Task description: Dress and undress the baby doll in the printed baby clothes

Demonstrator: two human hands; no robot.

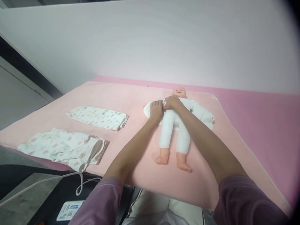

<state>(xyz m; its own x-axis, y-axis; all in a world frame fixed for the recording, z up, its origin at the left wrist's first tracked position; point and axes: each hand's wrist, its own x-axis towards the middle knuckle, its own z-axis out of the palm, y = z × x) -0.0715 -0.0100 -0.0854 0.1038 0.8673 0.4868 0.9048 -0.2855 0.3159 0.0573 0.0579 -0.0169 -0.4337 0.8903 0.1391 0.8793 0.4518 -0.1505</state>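
Note:
A baby doll (174, 125) in white clothes lies on its back on a pink blanket (131, 103), head toward the wall. My left hand (156, 111) is closed on the white garment at the doll's side, by its arm. My right hand (171, 102) is closed on the white fabric at the doll's chest, just below the chin. Both hands touch each other over the doll's upper body. The doll's white top (203, 114) spreads open to the right.
Two folded patterned baby garments lie on the blanket at left: one farther back (98, 117), one near the front edge (65, 148) with a string hanging over the edge. A white wall stands behind. A darker pink surface (257, 112) extends to the right.

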